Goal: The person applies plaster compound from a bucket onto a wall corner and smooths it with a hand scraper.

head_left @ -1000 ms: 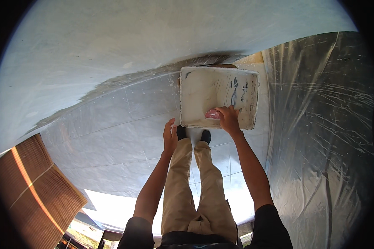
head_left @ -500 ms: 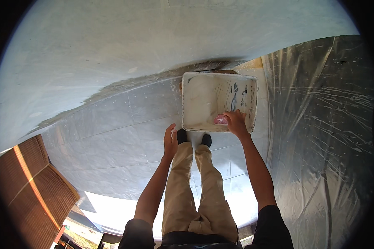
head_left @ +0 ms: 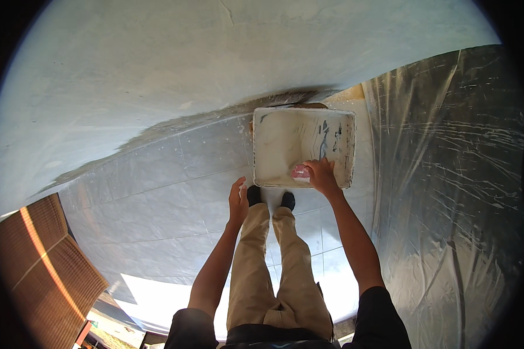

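Note:
A pale rectangular tray point(head_left: 353, 145), smeared with white and streaked with dark marks, stands before my feet. My right hand point(head_left: 322, 176) reaches over its near side. Between the fingers of that hand is a small flat reddish-pink piece point(head_left: 300, 171) with white on its lower edge; its exact kind cannot be made out. It is low in the tray, close to the near wall. To the left of the tray, my left hand point(head_left: 237, 199) is held open and apart from it, fingers loosely extended with white on them. Nothing shows in it.
A large pale wall point(head_left: 186, 64) with a rough grey lower strip spans the far side. Plastic sheeting point(head_left: 448, 174) hangs along the right. Grey tiles point(head_left: 157, 180) cover the floor around my feet. A brown ribbed blind or mat point(head_left: 46, 262) is at the lower left.
My right hand has shifted slightly left with the reddish piece, whose white edge now shows more. The left hand has stayed nearly in place.

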Available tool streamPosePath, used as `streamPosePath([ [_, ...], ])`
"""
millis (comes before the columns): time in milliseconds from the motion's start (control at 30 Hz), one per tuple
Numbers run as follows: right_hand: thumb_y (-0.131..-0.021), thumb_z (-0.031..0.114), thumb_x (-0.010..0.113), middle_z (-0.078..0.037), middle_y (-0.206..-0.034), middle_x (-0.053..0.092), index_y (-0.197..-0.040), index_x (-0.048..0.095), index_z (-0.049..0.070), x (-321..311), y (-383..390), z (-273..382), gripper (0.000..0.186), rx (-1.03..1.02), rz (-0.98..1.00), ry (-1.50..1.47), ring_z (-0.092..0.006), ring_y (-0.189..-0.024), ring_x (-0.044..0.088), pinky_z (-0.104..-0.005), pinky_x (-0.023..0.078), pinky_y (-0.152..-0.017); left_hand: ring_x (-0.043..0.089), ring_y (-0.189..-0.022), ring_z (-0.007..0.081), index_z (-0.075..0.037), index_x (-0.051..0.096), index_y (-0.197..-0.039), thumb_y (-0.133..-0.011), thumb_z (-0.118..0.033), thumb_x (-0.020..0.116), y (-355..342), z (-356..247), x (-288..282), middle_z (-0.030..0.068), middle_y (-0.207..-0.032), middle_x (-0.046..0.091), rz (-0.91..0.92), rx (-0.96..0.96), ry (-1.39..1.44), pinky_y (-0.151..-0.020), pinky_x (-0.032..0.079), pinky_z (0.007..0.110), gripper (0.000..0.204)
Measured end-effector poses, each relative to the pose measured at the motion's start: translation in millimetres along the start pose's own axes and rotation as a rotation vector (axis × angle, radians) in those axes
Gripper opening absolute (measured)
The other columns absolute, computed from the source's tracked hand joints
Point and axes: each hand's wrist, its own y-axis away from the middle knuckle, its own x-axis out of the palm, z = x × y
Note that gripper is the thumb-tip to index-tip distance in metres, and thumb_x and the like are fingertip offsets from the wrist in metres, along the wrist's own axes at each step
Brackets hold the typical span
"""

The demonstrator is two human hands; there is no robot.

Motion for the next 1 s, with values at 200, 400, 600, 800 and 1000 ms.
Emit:
streamPosePath([
  [200, -0.088, 0.011, 0.061, -0.006, -0.098, 0.071, -0.106, 0.070, 0.013, 18, -9, 8, 0.020, 0.008, 0.007, -0.120, -0.0287, -0.093, 0.052, -0.0454, 0.031, -0.085, 0.055, -0.121, 0.0299, -0.001, 0.053, -0.129, -0.101, -0.013, 0.045, -2, -10, 2, 0.0164, -0.129, 0.057, 0.006, 0.044, -0.007, -0.102, 0.041, 0.038, 0.032],
  [400, -0.089, 0.017, 0.061, -0.005, -0.100, 0.071, -0.108, 0.071, 0.015, 10, -11, 5, 0.021, 0.046, 0.060, -0.171, -0.0293, -0.097, 0.054, -0.0472, 0.031, -0.089, 0.055, -0.120, 0.0296, -0.001, 0.053, -0.130, -0.101, -0.012, 0.044, 1, -15, -6, 0.0164, -0.130, 0.057, 0.000, 0.046, -0.019, -0.101, 0.042, 0.038, 0.032],
  [600, -0.090, 0.021, 0.061, -0.006, -0.101, 0.071, -0.109, 0.070, 0.014, -6, -8, -18, 0.022, 0.094, 0.119, -0.109, -0.0292, -0.100, 0.054, -0.0492, 0.030, -0.091, 0.055, -0.118, 0.0222, 0.000, 0.054, -0.128, -0.102, -0.011, 0.041, 4, -20, -13, 0.0134, -0.127, 0.059, -0.015, 0.029, -0.015, -0.104, 0.040, 0.034, 0.032],
  [800, -0.091, 0.020, 0.063, -0.009, -0.096, 0.070, -0.111, 0.069, 0.008, -26, -7, -43, 0.024, 0.448, 0.190, -0.360, -0.0221, -0.095, 0.060, -0.0397, 0.043, -0.088, 0.056, -0.118, 0.0270, -0.001, 0.054, -0.128, -0.101, -0.012, 0.044, -1, -41, -17, 0.0157, -0.128, 0.058, -0.008, 0.082, -0.001, -0.099, 0.043, 0.036, 0.031],
  [1000, -0.095, 0.017, 0.063, -0.005, -0.097, 0.067, -0.116, 0.062, 0.001, -64, 13, -48, 0.027, 0.415, 0.164, -0.980, -0.0118, -0.086, 0.061, -0.0260, 0.048, -0.078, 0.056, -0.117, 0.0255, 0.000, 0.055, -0.127, -0.102, -0.015, 0.044, -22, -108, -13, 0.0157, -0.126, 0.059, 0.011, 0.204, 0.013, -0.100, 0.043, 0.035, 0.031],
])
